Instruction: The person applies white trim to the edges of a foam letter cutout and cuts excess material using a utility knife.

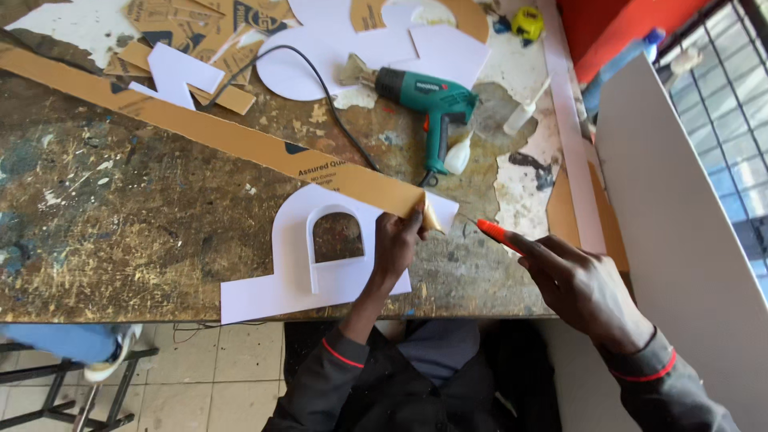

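A big, scarred and paint-flecked workbench is filling most of the view, and a tall white board is leaning along its right side. A long brown backing strip is running diagonally across the bench from far left toward the near middle, where it is ending over a white cut-out letter lying flat at the near edge. Farther back, a green heat gun is lying on its side with its black cord curling away to the left, among white offcuts and brown scraps.

The left hand is pinching the near end of the strip between thumb and fingertips, lifting a small curled corner just above the letter. The right hand is gripping a red-handled craft knife, fingers closed round the handle and forefinger stretched along it, with the tip pointing left toward the pinched corner but standing a little apart from it.

Judging from this, the peel is going best if the strip is being drawn back low and slowly along its own length, not jerked upward, so the white face underneath is not creasing. The blade is best kept shallow, only easing the edge free, and angled away from the pinching fingers, which are sitting close to its path.
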